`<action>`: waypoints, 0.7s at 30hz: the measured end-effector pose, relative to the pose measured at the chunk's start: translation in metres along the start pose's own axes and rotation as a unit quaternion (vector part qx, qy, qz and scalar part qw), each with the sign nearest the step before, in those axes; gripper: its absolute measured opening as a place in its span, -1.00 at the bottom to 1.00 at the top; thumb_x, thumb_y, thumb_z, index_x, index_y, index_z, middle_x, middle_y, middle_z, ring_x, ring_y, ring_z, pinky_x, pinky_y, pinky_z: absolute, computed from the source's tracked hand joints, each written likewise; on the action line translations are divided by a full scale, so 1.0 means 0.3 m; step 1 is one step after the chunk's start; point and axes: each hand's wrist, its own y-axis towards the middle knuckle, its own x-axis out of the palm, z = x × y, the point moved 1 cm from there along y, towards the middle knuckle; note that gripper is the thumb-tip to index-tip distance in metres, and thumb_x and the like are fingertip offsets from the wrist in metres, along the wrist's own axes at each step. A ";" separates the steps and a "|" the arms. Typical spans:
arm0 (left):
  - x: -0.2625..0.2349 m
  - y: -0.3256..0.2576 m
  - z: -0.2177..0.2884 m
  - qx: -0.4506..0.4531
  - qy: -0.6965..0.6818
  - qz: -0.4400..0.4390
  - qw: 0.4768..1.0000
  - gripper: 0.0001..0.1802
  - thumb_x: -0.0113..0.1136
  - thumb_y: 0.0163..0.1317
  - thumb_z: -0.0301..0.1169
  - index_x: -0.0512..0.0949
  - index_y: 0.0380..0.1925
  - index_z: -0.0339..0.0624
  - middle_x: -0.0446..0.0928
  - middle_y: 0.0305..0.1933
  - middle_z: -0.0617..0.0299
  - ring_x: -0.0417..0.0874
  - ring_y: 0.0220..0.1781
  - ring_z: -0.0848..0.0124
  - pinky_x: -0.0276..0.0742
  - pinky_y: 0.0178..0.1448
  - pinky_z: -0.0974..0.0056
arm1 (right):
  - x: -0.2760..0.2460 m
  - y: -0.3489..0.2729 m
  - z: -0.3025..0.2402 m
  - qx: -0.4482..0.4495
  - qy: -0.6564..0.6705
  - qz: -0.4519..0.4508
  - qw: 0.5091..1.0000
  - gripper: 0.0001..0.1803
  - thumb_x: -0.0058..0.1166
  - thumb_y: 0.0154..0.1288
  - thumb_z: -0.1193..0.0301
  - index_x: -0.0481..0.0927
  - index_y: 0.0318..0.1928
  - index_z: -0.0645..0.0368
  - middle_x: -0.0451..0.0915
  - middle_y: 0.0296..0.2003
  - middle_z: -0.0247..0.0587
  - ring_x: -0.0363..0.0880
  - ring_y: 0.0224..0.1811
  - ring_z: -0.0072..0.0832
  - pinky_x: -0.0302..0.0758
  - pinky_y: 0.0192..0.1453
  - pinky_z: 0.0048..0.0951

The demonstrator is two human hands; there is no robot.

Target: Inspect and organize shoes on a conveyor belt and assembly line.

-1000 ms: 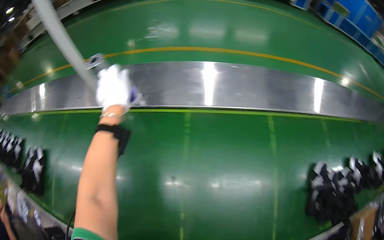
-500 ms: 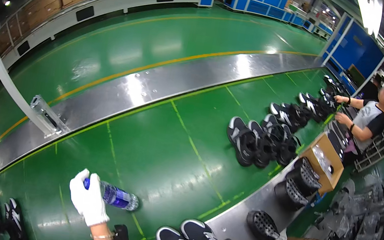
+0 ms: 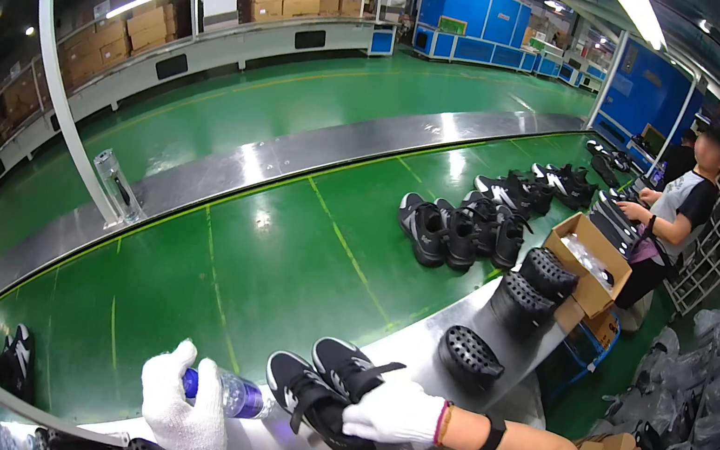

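Observation:
In my white-gloved left hand (image 3: 185,409) is a clear plastic bottle (image 3: 243,398) with a blue cap and a blue-purple label. My fingers are closed round its cap end, and its base points right, close to a pair of black sneakers. The nearer sneaker (image 3: 294,384) and the farther sneaker (image 3: 340,360) have grey-white toe trim and black straps; they sit side by side at the belt's near edge. My right hand (image 3: 396,412), gloved too, is closed at the heel end of the pair and hides part of it; its fingertips are partly hidden.
Several black perforated moulds (image 3: 471,356) stand on the metal ledge (image 3: 413,365) to the right, by an open cardboard box (image 3: 588,261). More black shoes (image 3: 462,232) line the green belt (image 3: 279,259). A co-worker (image 3: 689,197) stands at far right. Plastic-wrapped items (image 3: 699,401) fill a rack.
My left hand has carried the bottle from over the belt toward the near ledge, closer to the sneakers. The right hand stays at the sneakers. The whole view has shifted.

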 end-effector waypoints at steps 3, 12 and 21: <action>-0.045 -0.090 0.009 0.012 0.034 -0.008 0.999 -0.74 0.38 0.10 -0.61 0.67 -0.16 -0.36 0.61 -0.14 0.04 0.69 -0.12 0.18 0.61 0.05 0.19 | 0.019 -0.022 -0.027 -0.029 -0.076 0.091 0.992 -0.69 0.03 0.48 0.11 0.60 -0.30 0.05 0.57 -0.54 -0.11 0.59 -0.52 -0.08 0.51 -0.38 -0.04; -0.089 -0.312 -0.089 0.025 -0.001 -0.037 0.999 -0.42 0.48 0.02 -0.59 0.61 0.13 -0.33 0.59 0.02 -0.03 0.66 0.08 0.11 0.59 0.19 0.15 | -0.005 -0.070 -0.272 -0.135 -0.112 0.333 0.926 -0.86 0.06 0.39 0.35 0.59 -0.14 0.11 0.60 -0.34 -0.23 0.64 -0.49 -0.29 0.68 -0.08 -0.18; 0.094 -0.442 -0.298 -0.084 -0.235 -0.053 0.967 -0.18 0.61 0.06 -0.43 0.37 0.29 -0.32 0.51 0.25 0.06 0.56 0.27 0.24 0.48 0.36 0.14 | -0.126 0.209 -0.550 -0.006 -0.083 0.101 0.991 -0.59 0.11 0.37 0.03 0.74 -0.09 0.09 0.74 -0.31 -0.02 0.77 -0.24 -0.05 0.69 -0.14 -0.06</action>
